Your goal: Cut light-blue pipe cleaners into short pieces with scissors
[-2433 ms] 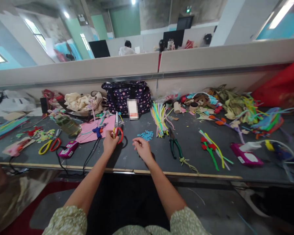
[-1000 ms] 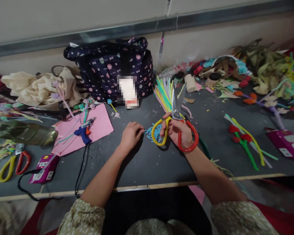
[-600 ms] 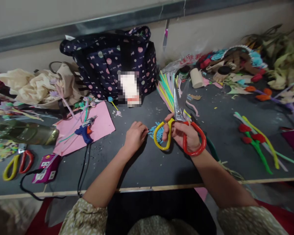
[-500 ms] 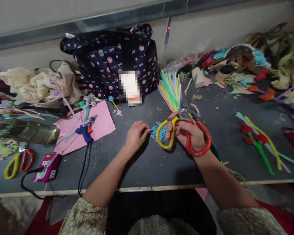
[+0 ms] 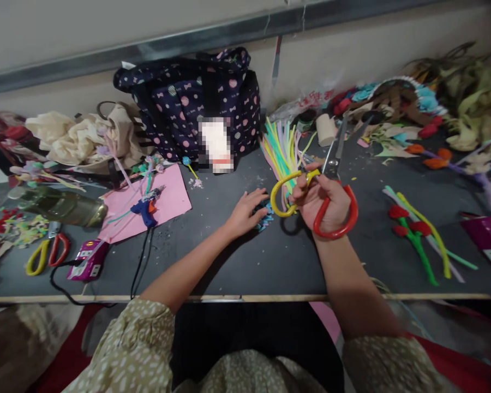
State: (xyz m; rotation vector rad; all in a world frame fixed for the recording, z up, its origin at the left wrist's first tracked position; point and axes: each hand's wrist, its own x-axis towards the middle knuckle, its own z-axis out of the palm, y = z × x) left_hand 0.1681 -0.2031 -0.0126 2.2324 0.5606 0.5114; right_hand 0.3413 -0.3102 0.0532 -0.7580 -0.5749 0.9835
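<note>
My right hand (image 5: 325, 204) is closed around the scissors (image 5: 333, 162), which have one yellow and one red handle. Their blades point up and away to the right, spread apart. My left hand (image 5: 249, 213) lies low over the table with its fingers stretched and thumb apart, touching a small pile of short blue cut pieces (image 5: 265, 218). Part of the pile is hidden under the fingers. Just beyond the scissors lies a bundle of pastel pipe cleaners (image 5: 280, 147), its near end partly covered by the yellow handle.
A navy patterned bag (image 5: 188, 103) stands at the back. On the left are a blue glue gun (image 5: 147, 212) on pink paper (image 5: 174, 194), a bottle (image 5: 61, 206), second scissors (image 5: 49, 254) and a purple power strip (image 5: 89, 261). Red pipe-cleaner flowers (image 5: 413, 234) lie to the right.
My left hand has gone from pinched fingers beside the blue pieces to stretched fingers over them. My right hand has turned the scissors, swinging the blades to the right.
</note>
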